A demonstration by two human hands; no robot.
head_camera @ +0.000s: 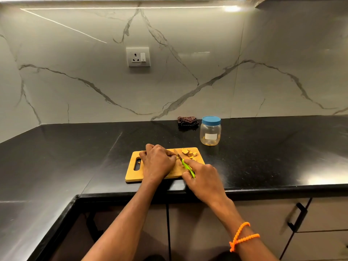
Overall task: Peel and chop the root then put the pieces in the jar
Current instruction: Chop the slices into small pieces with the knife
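Observation:
A wooden cutting board (pixel 175 171) lies on the black counter near its front edge. My left hand (pixel 157 162) rests curled on the board and holds the root under its fingertips; the root itself is almost wholly hidden. My right hand (pixel 202 178) grips a green-handled knife (pixel 185 165), forefinger along its spine, the blade (pixel 177 154) down on the board right beside my left fingertips. Several cut yellow-brown pieces (pixel 189 153) lie at the board's far right corner. A clear plastic jar (pixel 210 133) with a blue lid on it stands behind the board to the right.
A folded dark cloth (pixel 188 121) lies against the marble wall left of the jar. A wall socket (pixel 138 57) is above the counter. A small scrap (pixel 139 162) sits by the board's handle slot. Cabinet doors with a black handle (pixel 297 217) are below the counter edge.

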